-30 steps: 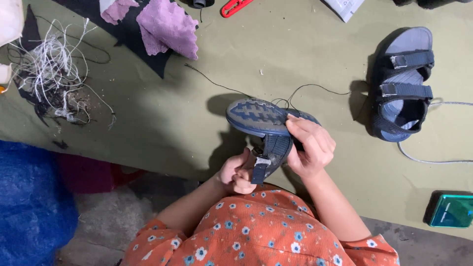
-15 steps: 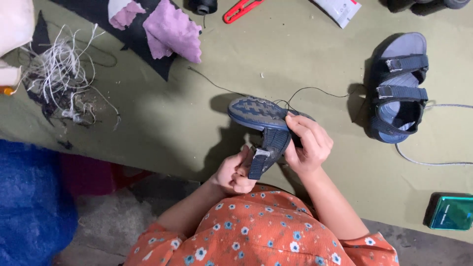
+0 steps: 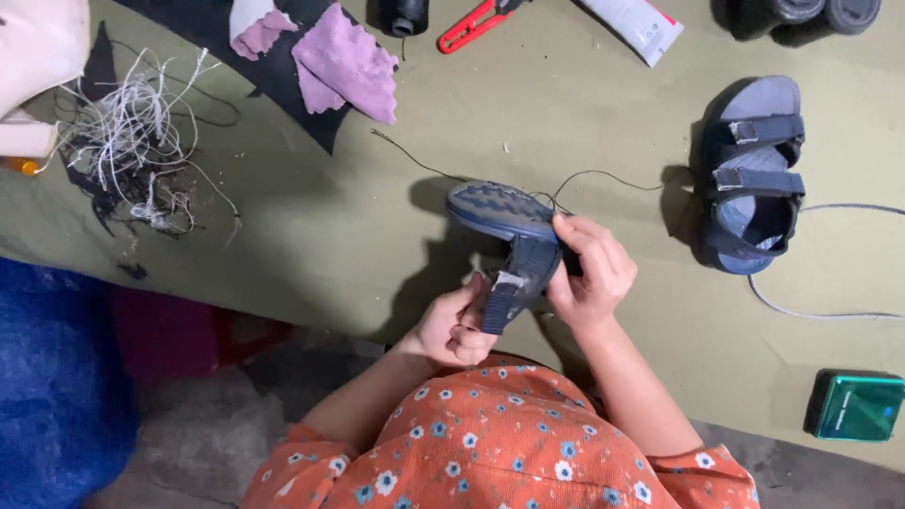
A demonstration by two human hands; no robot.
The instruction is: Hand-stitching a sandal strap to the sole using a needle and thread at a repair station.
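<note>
**Sandal held sole-up over the olive mat, strap pinched from below**

The person is holding a dark blue sandal [image 3: 504,221] above the olive-green mat [image 3: 311,217], tread facing up toward the camera. The right hand [image 3: 589,273] is wrapping around the sandal's right side, fingers closed over the sole edge and clamped on it. The left hand [image 3: 452,325] is sitting just below the sandal, fingers curled together and pinching the loose strap [image 3: 509,287] that is hanging down from it. A thin dark thread [image 3: 603,174] is running away from the sandal's far edge across the mat.

Right of the held sandal, well apart, the matching sandal [image 3: 749,179] is lying upright on the mat with its straps fastened. Beyond the held sandal, at the mat's far edge, are red-handled cutters [image 3: 471,24], a dark spool [image 3: 405,14] and a white tube [image 3: 632,24]. To the far left of it, purple cloth scraps [image 3: 344,71] are lying on a black sheet [image 3: 283,85], with a tangle of white thread offcuts [image 3: 132,141] further left. A green box [image 3: 858,405] is sitting near the mat's edge, below and right of the sandal.

Judging from the grip, the strap could be slipping free if the left pinch loosens, since only its end is being held. The trailing thread could be snagging on the tread or pulling taut if the sandal is turned, and I cannot tell whether a needle is present near the fingers.
</note>
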